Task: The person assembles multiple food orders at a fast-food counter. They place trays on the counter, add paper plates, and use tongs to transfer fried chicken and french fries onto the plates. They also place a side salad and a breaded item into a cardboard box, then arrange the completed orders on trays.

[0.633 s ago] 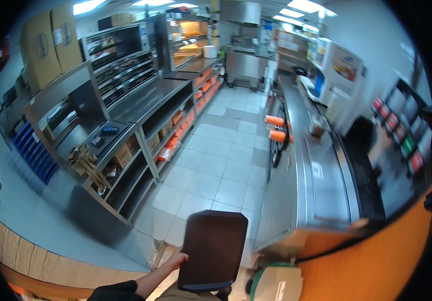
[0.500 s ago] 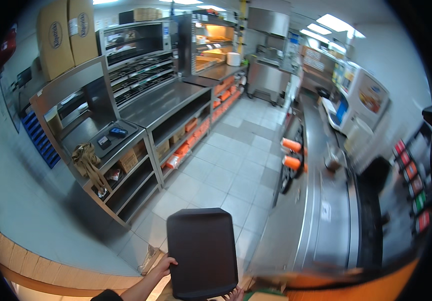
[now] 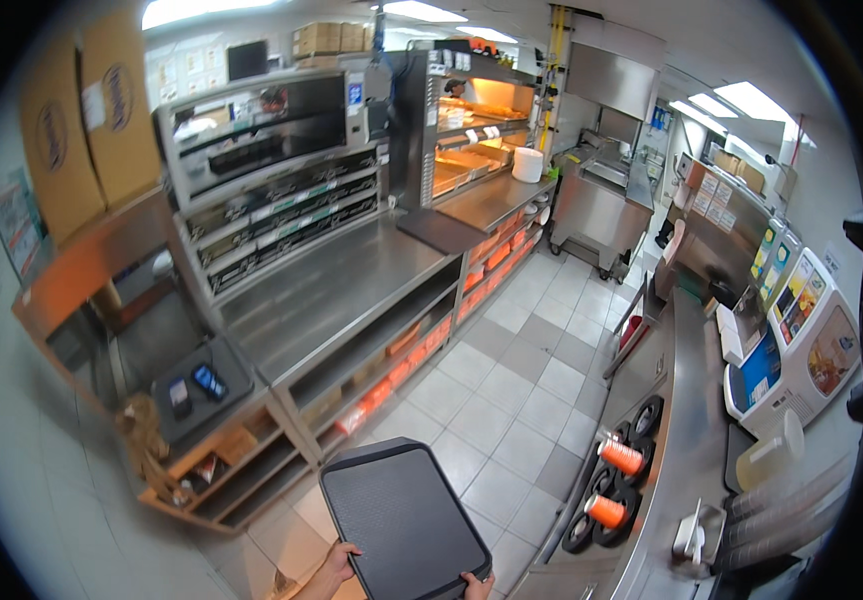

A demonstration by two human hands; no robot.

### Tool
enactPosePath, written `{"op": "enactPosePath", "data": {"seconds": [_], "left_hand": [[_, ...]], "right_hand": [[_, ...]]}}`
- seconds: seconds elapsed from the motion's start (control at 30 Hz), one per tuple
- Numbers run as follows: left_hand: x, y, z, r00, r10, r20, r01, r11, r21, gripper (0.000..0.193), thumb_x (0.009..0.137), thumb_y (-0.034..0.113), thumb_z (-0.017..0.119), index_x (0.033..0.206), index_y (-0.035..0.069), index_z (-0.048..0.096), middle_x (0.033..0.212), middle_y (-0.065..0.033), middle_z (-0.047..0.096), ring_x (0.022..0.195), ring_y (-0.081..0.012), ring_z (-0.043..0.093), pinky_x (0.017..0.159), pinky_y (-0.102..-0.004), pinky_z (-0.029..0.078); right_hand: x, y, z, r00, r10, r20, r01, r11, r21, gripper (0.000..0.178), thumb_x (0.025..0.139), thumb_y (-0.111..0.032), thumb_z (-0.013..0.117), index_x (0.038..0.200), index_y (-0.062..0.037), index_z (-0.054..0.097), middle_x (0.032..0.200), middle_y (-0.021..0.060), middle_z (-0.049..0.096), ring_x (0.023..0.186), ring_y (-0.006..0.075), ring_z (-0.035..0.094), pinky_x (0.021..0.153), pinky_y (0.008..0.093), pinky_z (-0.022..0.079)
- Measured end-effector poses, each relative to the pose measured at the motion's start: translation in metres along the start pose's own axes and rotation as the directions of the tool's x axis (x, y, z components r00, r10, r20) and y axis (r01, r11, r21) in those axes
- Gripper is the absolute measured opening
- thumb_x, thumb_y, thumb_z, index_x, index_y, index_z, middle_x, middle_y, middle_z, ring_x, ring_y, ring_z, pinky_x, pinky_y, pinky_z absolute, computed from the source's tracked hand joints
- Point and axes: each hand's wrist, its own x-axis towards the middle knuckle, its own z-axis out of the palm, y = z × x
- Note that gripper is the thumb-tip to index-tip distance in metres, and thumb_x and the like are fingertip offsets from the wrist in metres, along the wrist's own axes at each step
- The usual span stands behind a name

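Observation:
A dark serving tray (image 3: 406,520) with raised rims is held in front of me at the bottom centre, above the tiled floor. My left hand (image 3: 341,560) grips its left edge, thumb on the upper face. On the near right corner, my right hand (image 3: 478,586) is closed round the rim, its thumb also on top. The fingers of both hands are partly hidden beneath the tray, which carries nothing.
A steel counter (image 3: 341,275) with shelves runs along the left, bearing another dark tray (image 3: 441,232). Closer, two handheld devices lie on a tray (image 3: 236,408). Orange cups (image 3: 619,457) stick out of dispensers in the right counter (image 3: 686,400), near a drinks machine (image 3: 801,335).
My view has shifted further into the kitchen, and the counters on both sides appear nearer. The tray has tilted to the left at its far end, still held in both hands.

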Motion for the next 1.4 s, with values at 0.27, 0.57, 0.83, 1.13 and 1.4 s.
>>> {"op": "enactPosePath", "data": {"seconds": [0.27, 0.57, 0.83, 1.13, 1.4], "left_hand": [[0.179, 0.116, 0.253, 0.938, -0.073, 0.338, 0.033, 0.992, 0.122, 0.060, 0.069, -0.010, 0.055, 0.128, -0.002, 0.048, 0.112, -0.0161, 0.060, 0.101, -0.0307, 0.063, 0.090, -0.0425, 0.054], [0.481, 0.190, 0.475, 0.964, 0.023, 0.267, -0.061, 0.989, 0.136, 0.056, 0.070, -0.007, 0.056, 0.126, -0.003, 0.050, 0.106, -0.0168, 0.062, 0.094, -0.0299, 0.065, 0.077, -0.0448, 0.058], [0.716, 0.298, 0.614, 0.986, 0.096, 0.139, -0.109, 0.990, 0.093, 0.045, 0.080, 0.005, 0.069, 0.121, -0.005, 0.054, 0.105, -0.0201, 0.064, 0.095, -0.0348, 0.067, 0.084, -0.0517, 0.056], [0.962, 0.440, 0.798, 0.990, 0.130, -0.054, -0.124, 0.988, 0.095, 0.053, 0.084, 0.016, 0.076, 0.126, -0.004, 0.050, 0.115, -0.0217, 0.059, 0.104, -0.0359, 0.063, 0.087, -0.0538, 0.055], [1.155, 0.476, 0.879, 0.882, 0.246, -0.402, -0.200, 0.968, 0.155, 0.065, 0.082, 0.043, 0.080, 0.121, -0.004, 0.058, 0.108, -0.0180, 0.067, 0.096, -0.0327, 0.067, 0.078, -0.0489, 0.057]], "right_hand": [[0.142, -0.189, 0.169, 0.996, -0.081, -0.037, 0.087, 0.974, 0.209, 0.090, 0.069, 0.019, 0.059, 0.146, -0.0162, 0.030, 0.132, 0.0175, 0.049, 0.116, 0.0357, 0.053, 0.094, 0.0527, 0.049], [0.411, -0.371, 0.345, 0.917, -0.399, -0.002, 0.394, 0.907, -0.148, 0.059, 0.073, 0.008, 0.067, 0.129, 0.0004, 0.049, 0.113, 0.0131, 0.059, 0.096, 0.0234, 0.063, 0.087, 0.0344, 0.051], [0.652, -0.526, 0.553, 0.777, -0.606, 0.168, 0.598, 0.627, -0.500, 0.036, 0.074, 0.002, 0.074, 0.105, -0.0028, 0.056, 0.078, 0.0068, 0.064, 0.069, 0.0149, 0.060, 0.063, 0.0291, 0.049], [0.904, -0.676, 0.801, 0.798, -0.473, 0.374, 0.551, 0.318, -0.771, 0.031, 0.075, -0.022, 0.081, 0.080, 0.0019, 0.061, 0.072, 0.0126, 0.065, 0.069, 0.0225, 0.061, 0.064, 0.0384, 0.047], [1.110, -0.787, 0.982, 0.764, -0.221, 0.606, 0.644, 0.229, -0.730, 0.037, 0.089, -0.031, 0.069, 0.080, 0.0048, 0.065, 0.069, 0.0197, 0.064, 0.067, 0.0336, 0.062, 0.064, 0.0447, 0.047]]}}
